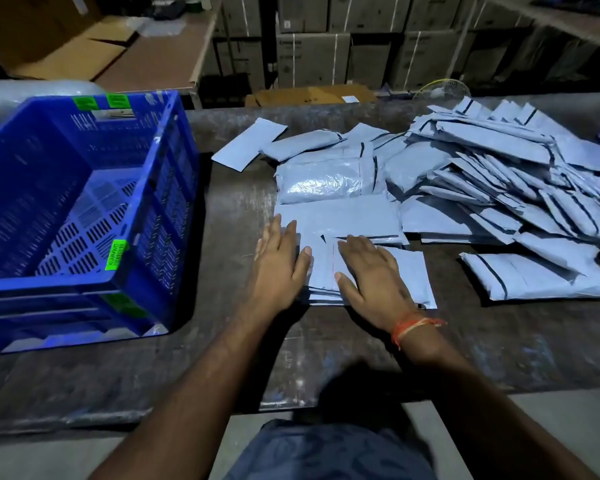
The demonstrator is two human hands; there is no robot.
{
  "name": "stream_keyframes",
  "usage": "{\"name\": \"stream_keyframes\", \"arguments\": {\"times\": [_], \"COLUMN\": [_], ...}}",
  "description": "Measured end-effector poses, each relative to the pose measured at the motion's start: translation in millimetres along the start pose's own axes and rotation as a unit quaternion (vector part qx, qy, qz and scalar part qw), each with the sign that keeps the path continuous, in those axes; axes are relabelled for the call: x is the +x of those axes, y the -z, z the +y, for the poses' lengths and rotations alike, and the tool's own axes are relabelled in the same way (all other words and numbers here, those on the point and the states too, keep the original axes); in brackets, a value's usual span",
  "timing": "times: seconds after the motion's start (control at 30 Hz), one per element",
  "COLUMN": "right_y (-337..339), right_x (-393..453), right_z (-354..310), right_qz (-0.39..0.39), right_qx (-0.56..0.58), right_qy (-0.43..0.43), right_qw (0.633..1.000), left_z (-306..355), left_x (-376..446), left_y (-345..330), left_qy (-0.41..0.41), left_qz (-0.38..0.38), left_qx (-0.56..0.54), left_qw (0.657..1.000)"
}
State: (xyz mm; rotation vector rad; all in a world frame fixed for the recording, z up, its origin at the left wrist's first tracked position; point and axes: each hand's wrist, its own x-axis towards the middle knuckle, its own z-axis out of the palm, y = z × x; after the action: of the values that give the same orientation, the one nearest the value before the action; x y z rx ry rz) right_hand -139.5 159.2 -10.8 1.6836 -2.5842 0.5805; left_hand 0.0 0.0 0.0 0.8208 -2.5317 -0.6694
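Two forearms (194, 393) cross a dark table (326, 362). Left hand (278, 268) and right hand (374, 275) press flat, fingers straight, gripping nothing, on a stack of grey mailers (413, 271) beside a blue crate (174, 188).

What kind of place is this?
Probably a warehouse packing or dispatch station: a heap of sealed grey mailer bags on the worktable, a blue plastic crate beside it, strapped cartons stacked behind. The left hand and right hand lie flat on a small mailer stack.

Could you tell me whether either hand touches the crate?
No; left hand and right hand both rest flat on a packet stack beside the crate.
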Motion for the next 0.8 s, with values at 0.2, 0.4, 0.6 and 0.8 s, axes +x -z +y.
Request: {"name": "stream_keyframes", "arguments": {"times": [0.2, 0.4, 0.6, 0.8], "right_y": [-4, 10, 29, 39], "right_x": [-13, -9, 8, 12], "right_z": [-11, -11, -1, 26], "right_qz": [-0.009, 0.042, 0.079, 0.090], "right_qx": [0.001, 0.032, 0.065, 0.055], "right_qy": [-0.040, -0.072, -0.103, -0.107], "right_qw": [0.999, 0.996, 0.989, 0.989], "left_z": [-10, -2, 15, 48], "left_x": [-2, 5, 31, 42], "left_y": [-3, 8, 16, -3], "left_qy": [-0.011, 0.011, -0.030, -0.059], "left_qz": [-0.124, -0.088, -0.044, -0.050], "left_qx": [0.036, 0.019, -0.026, -0.014], "left_qw": [0.992, 0.996, 0.998, 0.997]}}
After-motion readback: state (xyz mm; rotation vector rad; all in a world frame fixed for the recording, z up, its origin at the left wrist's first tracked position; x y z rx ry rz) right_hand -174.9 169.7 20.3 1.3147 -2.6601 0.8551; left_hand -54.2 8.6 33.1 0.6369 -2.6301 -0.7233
